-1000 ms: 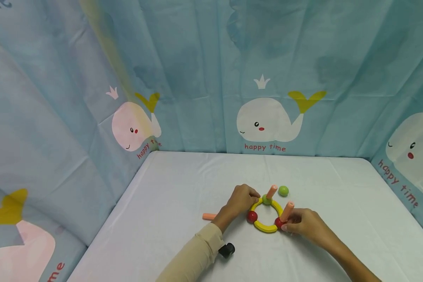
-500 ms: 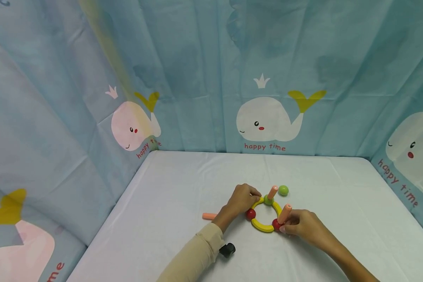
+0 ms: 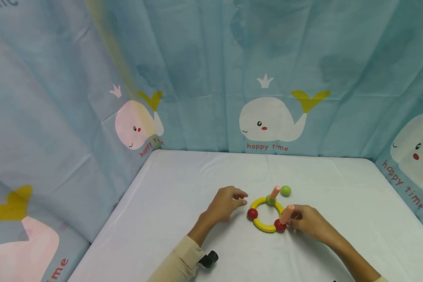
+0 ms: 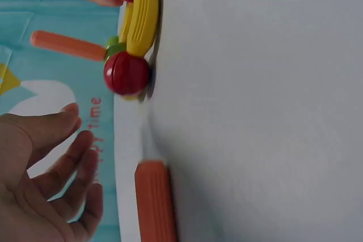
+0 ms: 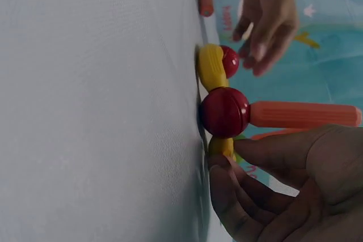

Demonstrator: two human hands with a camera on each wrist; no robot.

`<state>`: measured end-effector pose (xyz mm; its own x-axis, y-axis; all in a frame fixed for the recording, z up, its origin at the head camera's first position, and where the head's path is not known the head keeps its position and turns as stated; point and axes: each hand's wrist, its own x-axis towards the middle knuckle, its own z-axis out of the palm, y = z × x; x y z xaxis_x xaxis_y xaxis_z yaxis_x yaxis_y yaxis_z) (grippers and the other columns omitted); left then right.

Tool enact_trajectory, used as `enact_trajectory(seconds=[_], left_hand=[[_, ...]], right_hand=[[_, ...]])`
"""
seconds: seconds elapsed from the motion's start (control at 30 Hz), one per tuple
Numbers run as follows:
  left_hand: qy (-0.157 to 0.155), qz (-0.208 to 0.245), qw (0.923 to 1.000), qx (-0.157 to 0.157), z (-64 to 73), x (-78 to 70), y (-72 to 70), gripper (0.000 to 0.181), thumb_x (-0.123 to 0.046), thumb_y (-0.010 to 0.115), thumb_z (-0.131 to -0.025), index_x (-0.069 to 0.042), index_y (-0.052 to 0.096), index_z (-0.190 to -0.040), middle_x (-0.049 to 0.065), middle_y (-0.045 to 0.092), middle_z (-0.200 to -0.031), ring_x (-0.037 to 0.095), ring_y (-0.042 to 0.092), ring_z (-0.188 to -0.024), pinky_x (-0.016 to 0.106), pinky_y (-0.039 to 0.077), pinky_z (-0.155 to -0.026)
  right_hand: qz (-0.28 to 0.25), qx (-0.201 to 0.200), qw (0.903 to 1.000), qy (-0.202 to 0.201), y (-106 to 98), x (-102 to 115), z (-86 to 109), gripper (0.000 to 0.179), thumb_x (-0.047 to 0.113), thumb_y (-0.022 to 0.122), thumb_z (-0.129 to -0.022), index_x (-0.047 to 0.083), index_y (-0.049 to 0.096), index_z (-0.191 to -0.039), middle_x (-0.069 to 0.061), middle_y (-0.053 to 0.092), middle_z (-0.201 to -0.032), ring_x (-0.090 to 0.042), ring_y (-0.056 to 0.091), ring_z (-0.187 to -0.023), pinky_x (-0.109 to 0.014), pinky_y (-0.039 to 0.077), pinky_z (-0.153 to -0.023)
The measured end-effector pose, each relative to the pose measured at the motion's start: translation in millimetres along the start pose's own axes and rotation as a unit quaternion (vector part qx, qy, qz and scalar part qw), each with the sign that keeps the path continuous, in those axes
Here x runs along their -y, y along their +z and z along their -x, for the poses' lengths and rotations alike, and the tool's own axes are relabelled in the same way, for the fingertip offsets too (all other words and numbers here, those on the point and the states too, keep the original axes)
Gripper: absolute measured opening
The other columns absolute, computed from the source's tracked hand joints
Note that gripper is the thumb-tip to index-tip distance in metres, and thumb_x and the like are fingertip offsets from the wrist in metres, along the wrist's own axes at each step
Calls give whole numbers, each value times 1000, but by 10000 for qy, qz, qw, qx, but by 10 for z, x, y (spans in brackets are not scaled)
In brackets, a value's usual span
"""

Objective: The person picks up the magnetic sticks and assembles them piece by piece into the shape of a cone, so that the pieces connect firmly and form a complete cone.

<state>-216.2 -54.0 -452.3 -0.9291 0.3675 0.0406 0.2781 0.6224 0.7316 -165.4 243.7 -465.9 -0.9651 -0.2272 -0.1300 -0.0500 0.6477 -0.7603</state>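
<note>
A ring of yellow curved bars (image 3: 264, 226) joined by ball connectors lies on the white table. Two are red balls, a left one (image 3: 252, 214) and a near-right one (image 3: 280, 225); the far one is a green ball (image 3: 270, 200). An orange stick (image 3: 287, 214) rises from the near-right red ball, and another orange stick (image 3: 275, 192) from the green one. My right hand (image 3: 308, 222) pinches the right yellow bar (image 5: 221, 147) between thumb and fingers, beside the red ball. My left hand (image 3: 227, 203) is off the ring to its left, fingers loosely bent, holding nothing.
A loose green ball (image 3: 286, 190) rests behind the ring. On the table near my left hand lies a loose orange stick (image 4: 154, 202), hidden by that arm in the head view. A blue whale-print curtain (image 3: 197, 117) stands behind the table (image 3: 183, 176).
My left hand has let go of the ring and moved left. My right fingers have shifted from the near-right red ball onto the yellow bar behind it.
</note>
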Motion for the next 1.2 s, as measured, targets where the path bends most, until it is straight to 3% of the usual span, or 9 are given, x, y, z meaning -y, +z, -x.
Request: enact_trajectory(seconds=[0.3,0.6,0.93,1.2], left_hand=[[-244,-291,9990,220,326,284,-300,33,-19,88,-87,-7,81,-117,9,75,-116,32,67,-115,53,55,-98],[-75,-764,9968,208,505,543,-374,31,-3,90,-81,-4,82,-111,10,75,-108,26,67,-102,42,55,-85],[90,-702,9975,34,538,592,-345,22,-3,85,-87,-7,83,-108,2,73,-101,18,66,-95,36,56,-84],[-52,-383,9988,-286,449,487,-224,24,-9,85,-90,-13,81,-113,-4,76,-102,11,68,-92,31,57,-81]], right_hand=[[-44,8,9998,211,-18,-22,-82,27,14,77,-95,1,76,-119,-4,70,-86,-20,62,-71,-32,55,-60],[-126,-12,9997,195,-17,-16,-111,26,11,79,-93,2,78,-117,-3,74,-91,-20,64,-75,-32,56,-62],[-184,-32,9997,179,-1,-30,-127,26,9,80,-92,2,78,-116,-5,77,-97,-20,65,-75,-32,57,-62],[-170,-54,9996,207,-3,-22,-131,26,7,80,-92,2,78,-117,-8,78,-102,-19,64,-76,-30,56,-62]])
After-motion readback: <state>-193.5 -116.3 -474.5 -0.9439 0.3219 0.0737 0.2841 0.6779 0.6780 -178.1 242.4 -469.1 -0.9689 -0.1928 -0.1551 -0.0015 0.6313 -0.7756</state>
